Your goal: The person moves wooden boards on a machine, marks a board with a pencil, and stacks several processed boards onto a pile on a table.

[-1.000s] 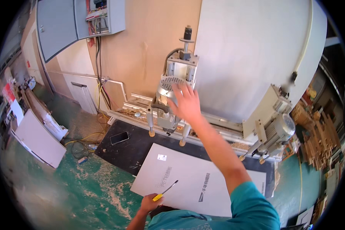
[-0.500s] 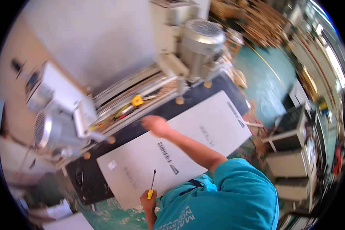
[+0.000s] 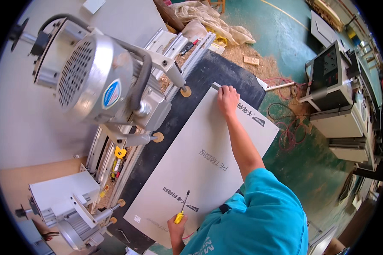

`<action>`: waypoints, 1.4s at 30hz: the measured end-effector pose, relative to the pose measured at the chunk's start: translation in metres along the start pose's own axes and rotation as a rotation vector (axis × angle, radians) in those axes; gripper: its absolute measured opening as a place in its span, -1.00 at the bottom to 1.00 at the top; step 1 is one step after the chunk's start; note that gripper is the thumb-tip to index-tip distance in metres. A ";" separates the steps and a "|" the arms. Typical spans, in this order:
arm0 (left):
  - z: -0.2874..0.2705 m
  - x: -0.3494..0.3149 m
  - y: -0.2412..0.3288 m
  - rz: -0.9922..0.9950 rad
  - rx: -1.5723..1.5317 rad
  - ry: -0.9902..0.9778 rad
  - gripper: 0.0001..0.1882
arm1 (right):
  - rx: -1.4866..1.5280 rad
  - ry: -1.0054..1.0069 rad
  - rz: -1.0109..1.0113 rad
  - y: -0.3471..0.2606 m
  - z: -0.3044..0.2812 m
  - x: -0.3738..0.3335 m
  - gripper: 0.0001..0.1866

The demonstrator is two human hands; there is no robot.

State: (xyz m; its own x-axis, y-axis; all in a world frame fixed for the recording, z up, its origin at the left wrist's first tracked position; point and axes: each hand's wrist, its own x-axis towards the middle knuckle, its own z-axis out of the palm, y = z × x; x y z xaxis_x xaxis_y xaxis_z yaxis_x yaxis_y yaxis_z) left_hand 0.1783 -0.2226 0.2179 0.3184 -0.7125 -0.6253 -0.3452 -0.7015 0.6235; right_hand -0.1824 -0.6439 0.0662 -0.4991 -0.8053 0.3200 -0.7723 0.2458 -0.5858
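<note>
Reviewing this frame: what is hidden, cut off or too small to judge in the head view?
- Left hand: grips a yellow-handled screwdriver; the tip is too small to tell its type.
- Right hand: rests at the far corner of the grey panel; its palm hides what is beneath.
- Panel's near edge: covered by the teal sleeve.
- Small tools in the machine rail: too small to identify.

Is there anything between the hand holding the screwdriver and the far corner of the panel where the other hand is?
Nothing visible. The left hand with the yellow-handled screwdriver and the right hand both rest on the grey panel; its face between them is bare.
</note>
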 end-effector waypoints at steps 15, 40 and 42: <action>-0.014 -0.028 -0.045 -0.094 0.220 -0.038 -0.52 | -0.021 0.042 -0.262 -0.018 0.050 0.023 -0.93; -0.200 -0.248 -0.416 -0.413 -0.243 0.652 -0.72 | 0.321 -0.915 -0.859 -0.471 0.028 -0.835 -0.93; -0.202 -0.257 -0.422 -0.422 -0.354 0.703 -0.72 | 0.421 -0.726 -0.930 -0.473 0.024 -0.813 -0.93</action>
State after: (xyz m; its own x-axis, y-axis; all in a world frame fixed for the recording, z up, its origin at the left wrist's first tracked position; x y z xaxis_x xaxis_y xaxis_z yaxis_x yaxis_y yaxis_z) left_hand 0.4205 0.2532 0.2100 0.8650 -0.1584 -0.4761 0.1791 -0.7888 0.5879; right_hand 0.5978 -0.1187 0.0653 0.6022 -0.7249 0.3345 -0.4630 -0.6584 -0.5933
